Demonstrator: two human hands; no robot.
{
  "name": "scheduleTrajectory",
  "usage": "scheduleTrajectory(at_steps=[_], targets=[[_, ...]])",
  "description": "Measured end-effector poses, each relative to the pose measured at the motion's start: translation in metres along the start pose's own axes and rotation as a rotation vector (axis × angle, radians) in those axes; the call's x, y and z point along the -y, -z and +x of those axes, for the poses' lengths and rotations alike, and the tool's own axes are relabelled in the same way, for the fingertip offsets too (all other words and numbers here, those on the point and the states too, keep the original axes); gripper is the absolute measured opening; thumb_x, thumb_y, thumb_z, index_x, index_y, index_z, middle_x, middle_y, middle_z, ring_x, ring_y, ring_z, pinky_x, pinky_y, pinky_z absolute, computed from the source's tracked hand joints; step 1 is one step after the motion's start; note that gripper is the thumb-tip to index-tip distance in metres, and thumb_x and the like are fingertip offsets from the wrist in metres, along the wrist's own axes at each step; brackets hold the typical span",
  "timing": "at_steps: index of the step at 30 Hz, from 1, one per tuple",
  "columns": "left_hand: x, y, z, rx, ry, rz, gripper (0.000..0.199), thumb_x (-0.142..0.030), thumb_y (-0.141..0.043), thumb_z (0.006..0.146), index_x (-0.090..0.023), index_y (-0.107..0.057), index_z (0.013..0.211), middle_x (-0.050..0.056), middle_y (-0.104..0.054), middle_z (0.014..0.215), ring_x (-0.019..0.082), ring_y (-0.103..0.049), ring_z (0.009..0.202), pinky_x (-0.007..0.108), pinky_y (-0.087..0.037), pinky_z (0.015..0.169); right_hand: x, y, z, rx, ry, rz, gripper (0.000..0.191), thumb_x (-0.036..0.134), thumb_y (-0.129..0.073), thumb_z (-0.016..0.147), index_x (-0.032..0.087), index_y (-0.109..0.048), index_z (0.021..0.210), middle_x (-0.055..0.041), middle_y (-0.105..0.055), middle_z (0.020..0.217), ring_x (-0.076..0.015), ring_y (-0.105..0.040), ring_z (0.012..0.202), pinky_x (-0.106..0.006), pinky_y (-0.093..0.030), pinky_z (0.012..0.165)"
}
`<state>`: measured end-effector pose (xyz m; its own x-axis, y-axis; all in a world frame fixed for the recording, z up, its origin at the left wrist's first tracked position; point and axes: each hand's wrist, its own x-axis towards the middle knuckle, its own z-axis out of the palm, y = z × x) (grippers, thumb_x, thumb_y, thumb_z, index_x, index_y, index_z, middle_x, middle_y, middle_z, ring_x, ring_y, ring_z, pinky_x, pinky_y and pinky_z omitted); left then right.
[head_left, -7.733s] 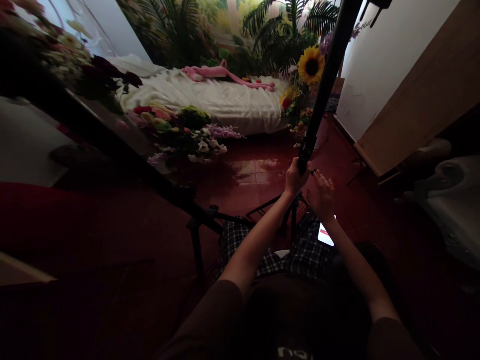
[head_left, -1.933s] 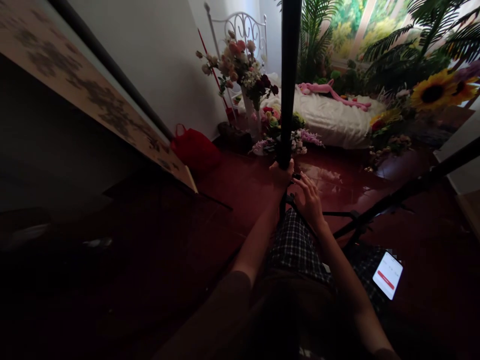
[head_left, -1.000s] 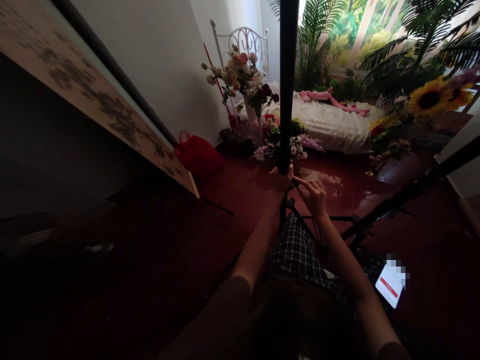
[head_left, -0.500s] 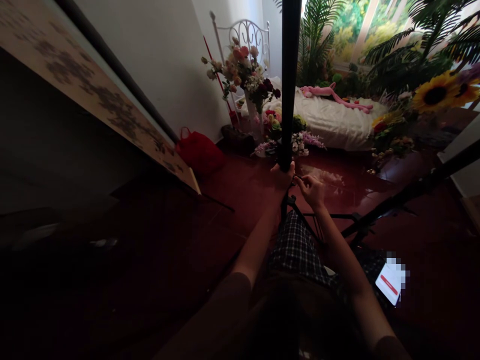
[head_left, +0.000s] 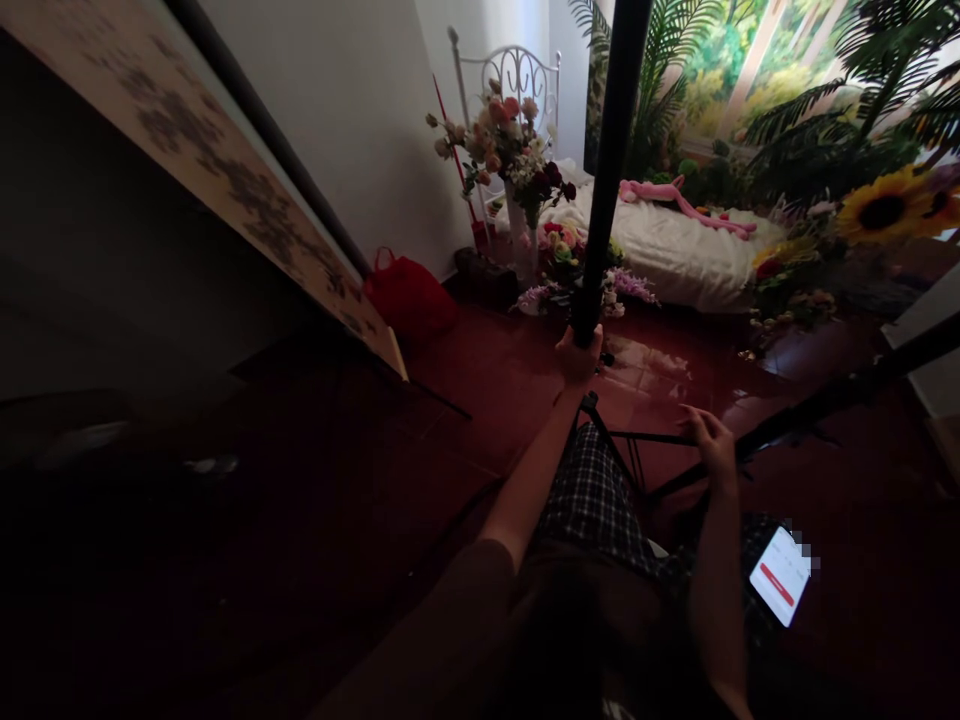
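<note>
A thick black pole (head_left: 609, 170) rises from the middle of the view to the top edge, leaning a little right. My left hand (head_left: 579, 355) is wrapped round its lower end. My right hand (head_left: 709, 440) is off the pole, its fingers apart and nothing seen in them, beside a second black pole (head_left: 832, 400) that slants up to the right edge. Thin black struts (head_left: 652, 437) run between the poles, below my hands. A lit phone (head_left: 781, 577) lies at the lower right, on checked cloth over my lap.
A red bag (head_left: 411, 297) sits by the wall. A long patterned panel (head_left: 255, 200) leans at the left. Flowers (head_left: 510, 140) stand before a bed (head_left: 675, 250) with a pink toy (head_left: 686, 195); sunflowers (head_left: 883, 210) are at the right.
My right hand has left the pole's lower end and moved right and down, its fingers opening. The pole's top has tilted right, with my left hand still round it. The view has shifted slightly.
</note>
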<state>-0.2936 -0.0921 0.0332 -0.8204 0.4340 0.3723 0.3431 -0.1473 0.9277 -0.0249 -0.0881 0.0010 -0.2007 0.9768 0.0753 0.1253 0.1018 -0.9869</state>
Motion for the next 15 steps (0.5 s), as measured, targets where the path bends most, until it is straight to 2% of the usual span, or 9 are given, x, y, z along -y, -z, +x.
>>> scheduleTrajectory(at_steps=[4, 8, 12, 15], targets=[[0.002, -0.001, -0.014, -0.074, -0.021, -0.014, 0.038, -0.053, -0.061, 0.083, -0.019, -0.065, 0.099, 0.005, -0.069, 0.084, 0.016, -0.065, 0.078, 0.026, -0.049, 0.071, -0.007, 0.046, -0.002, -0.304, -0.010, 0.113, 0.041, 0.051, -0.071, 0.072, 0.017, -0.074, 0.096, -0.0004, -0.070, 0.071, -0.0100, -0.062, 0.059, -0.022, -0.050, 0.058], [0.009, 0.002, -0.042, -0.130, -0.002, -0.036, 0.052, -0.057, -0.056, 0.087, -0.017, -0.055, 0.120, 0.011, -0.067, 0.112, 0.019, -0.065, 0.103, 0.029, -0.050, 0.091, -0.006, 0.073, -0.008, -0.552, -0.005, 0.230, 0.034, 0.047, -0.072, 0.069, 0.017, -0.072, 0.085, 0.0028, -0.065, 0.062, -0.0072, -0.056, 0.050, -0.018, -0.045, 0.049], [0.015, 0.005, -0.073, -0.159, 0.004, -0.010, 0.060, -0.050, -0.053, 0.090, -0.015, -0.044, 0.137, 0.019, -0.050, 0.141, 0.024, -0.050, 0.132, 0.037, -0.038, 0.113, -0.006, 0.084, -0.011, -0.661, 0.007, 0.320, 0.031, 0.046, -0.074, 0.068, 0.018, -0.067, 0.079, 0.0048, -0.063, 0.059, -0.0070, -0.056, 0.047, -0.018, -0.044, 0.046], [0.007, 0.000, -0.102, -0.163, -0.006, 0.047, 0.061, -0.042, -0.053, 0.091, -0.016, -0.036, 0.144, 0.019, -0.038, 0.152, 0.026, -0.035, 0.145, 0.042, -0.026, 0.122, -0.007, 0.087, -0.010, -0.682, 0.011, 0.358, 0.034, 0.047, -0.076, 0.064, 0.019, -0.065, 0.079, 0.0059, -0.064, 0.058, -0.0069, -0.057, 0.047, -0.018, -0.045, 0.046]])
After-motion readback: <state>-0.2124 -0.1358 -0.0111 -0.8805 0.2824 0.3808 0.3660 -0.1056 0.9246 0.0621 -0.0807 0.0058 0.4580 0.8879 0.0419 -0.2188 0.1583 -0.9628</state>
